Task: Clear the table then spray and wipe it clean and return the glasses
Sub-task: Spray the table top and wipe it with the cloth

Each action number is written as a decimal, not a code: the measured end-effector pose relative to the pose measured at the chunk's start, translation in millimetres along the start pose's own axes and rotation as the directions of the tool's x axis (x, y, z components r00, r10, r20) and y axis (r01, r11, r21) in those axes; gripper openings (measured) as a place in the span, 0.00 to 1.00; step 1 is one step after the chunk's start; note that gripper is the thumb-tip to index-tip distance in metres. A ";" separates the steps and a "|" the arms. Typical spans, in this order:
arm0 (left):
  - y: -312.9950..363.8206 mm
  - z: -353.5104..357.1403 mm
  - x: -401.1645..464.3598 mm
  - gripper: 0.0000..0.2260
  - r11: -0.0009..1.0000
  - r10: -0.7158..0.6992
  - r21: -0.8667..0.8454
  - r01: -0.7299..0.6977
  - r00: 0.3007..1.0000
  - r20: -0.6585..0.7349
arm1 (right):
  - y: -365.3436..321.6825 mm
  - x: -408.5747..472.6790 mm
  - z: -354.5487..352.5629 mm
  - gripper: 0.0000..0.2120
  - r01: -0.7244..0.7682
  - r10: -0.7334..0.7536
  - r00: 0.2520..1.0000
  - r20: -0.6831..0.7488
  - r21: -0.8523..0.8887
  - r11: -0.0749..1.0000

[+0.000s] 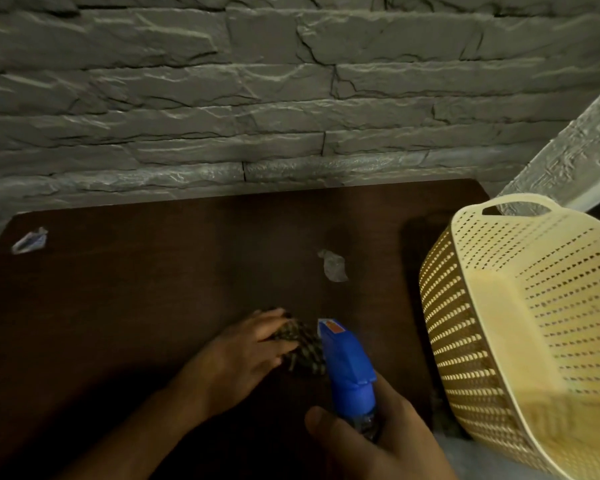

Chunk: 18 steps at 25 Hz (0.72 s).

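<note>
- The worktop [118, 306] is a dark brown wooden surface set against a grey stone-pattern wall [222, 98].
- The left hand [246, 348] lies palm-down near the front centre of the worktop, its fingers spread over a dark checked cloth [303, 351] and pressing it flat to the surface.
- The cloth is bunched, with most of it showing to the right of the left hand and just beside the sprayer head.
- The right hand [378, 434] has its grip wrapped round the neck of a spray bottle [350, 368], thumb across the near side; the bottle's body is largely hidden by the hand.
- The blue sprayer head points away from the person, toward the wall, and is held above the worktop at the cloth's right edge.
- A crumpled clear wrapper [333, 265] lies on the worktop, beyond the sprayer and apart from both hands.
- A small scrap of paper [28, 241] lies near the far left corner, well apart from everything else.
- A cream perforated basket [499, 306] with a handle cut-out stands tilted at the right edge of the worktop; its contents cannot be made out.
- No glasses are seen on the worktop.
</note>
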State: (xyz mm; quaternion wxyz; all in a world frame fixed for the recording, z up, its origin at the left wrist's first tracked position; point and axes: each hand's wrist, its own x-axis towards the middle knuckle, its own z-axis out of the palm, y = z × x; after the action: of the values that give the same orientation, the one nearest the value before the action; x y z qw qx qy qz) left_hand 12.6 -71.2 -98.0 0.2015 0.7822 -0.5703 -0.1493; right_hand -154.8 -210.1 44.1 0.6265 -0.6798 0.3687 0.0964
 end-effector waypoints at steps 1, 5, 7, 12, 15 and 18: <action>-13.6 -4.8 -7.9 0.17 0.998 -0.059 0.018 0.060 0.996 -0.066 | 2.1 -4.9 -3.9 0.19 0.001 -0.001 1.000 0.001 -0.001 1.000; -46.3 -17.2 20.9 0.15 0.785 -0.599 -0.105 0.611 0.704 -0.381 | 15.9 -23.7 -11.1 0.17 0.023 -0.024 0.999 -0.043 -0.029 0.999; -28.8 -13.7 42.9 0.15 0.658 -0.710 -0.142 0.739 0.547 -0.443 | 22.8 -33.5 -10.2 0.16 0.021 -0.022 0.999 -0.039 -0.037 0.999; 53.1 31.7 -5.4 0.15 0.938 -0.314 0.038 0.345 0.891 -0.328 | 51.8 -58.8 -4.6 0.13 0.047 -0.049 0.999 -0.021 -0.108 0.993; 26.2 28.0 -60.9 0.13 0.812 -0.531 -0.072 0.579 0.681 -0.503 | 71.7 -72.0 -8.6 0.13 0.080 -0.078 0.997 0.018 -0.160 0.984; 9.6 11.2 -72.5 0.14 0.482 -0.802 -0.253 0.839 0.307 -0.512 | 84.6 -87.1 -15.5 0.15 0.124 -0.113 0.991 0.072 -0.175 0.977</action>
State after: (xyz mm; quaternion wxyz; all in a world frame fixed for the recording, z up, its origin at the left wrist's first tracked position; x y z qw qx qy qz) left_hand -22.7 -6.3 -102.9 0.2327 0.9721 -0.0082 0.0272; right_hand -274.4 -186.5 32.8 0.5787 -0.7509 0.2978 0.1123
